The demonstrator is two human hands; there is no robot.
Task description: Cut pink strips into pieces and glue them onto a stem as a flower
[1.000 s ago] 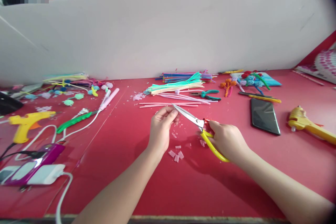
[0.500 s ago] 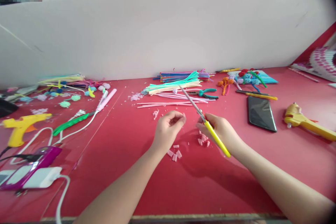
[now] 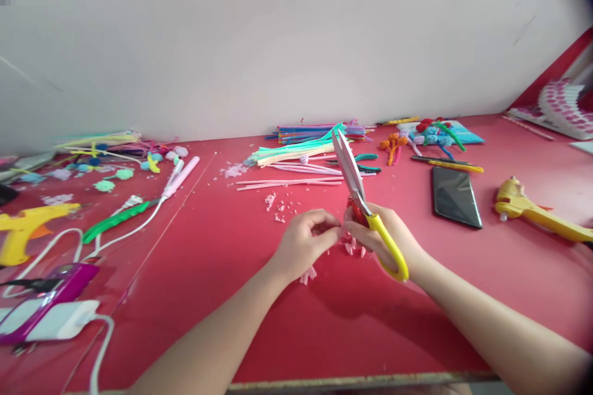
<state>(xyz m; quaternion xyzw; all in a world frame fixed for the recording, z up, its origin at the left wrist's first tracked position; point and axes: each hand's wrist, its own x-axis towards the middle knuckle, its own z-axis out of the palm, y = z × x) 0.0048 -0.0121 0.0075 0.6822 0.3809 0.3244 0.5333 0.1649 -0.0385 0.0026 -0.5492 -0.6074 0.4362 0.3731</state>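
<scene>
My right hand [image 3: 386,231] is wrapped round a pair of scissors [image 3: 352,173] with yellow and red handles, the blades pointing up and away. My left hand [image 3: 312,237] is pinched, thumb against fingers, its tips meeting the right hand's fingers. Whatever sits in that pinch is too small to make out. Below the hands lie short pink pieces [image 3: 307,274], with more pink pieces [image 3: 352,248] under my right hand. Pink fluff [image 3: 270,200] is scattered on the red table [image 3: 287,333] beyond my left hand.
Bundles of pipe cleaners [image 3: 296,151] and green-handled pliers [image 3: 368,163] lie at the back. To the right are a black phone [image 3: 456,197] and a yellow glue gun [image 3: 532,210]. On the left are another glue gun [image 3: 23,228], a green-handled tool [image 3: 118,222], a pink iron [image 3: 183,176] and a power strip [image 3: 60,321].
My left hand has moved right until its fingertips meet my right hand's. The scissors have turned more upright, showing their blades broadside. The view has shifted slightly.
</scene>
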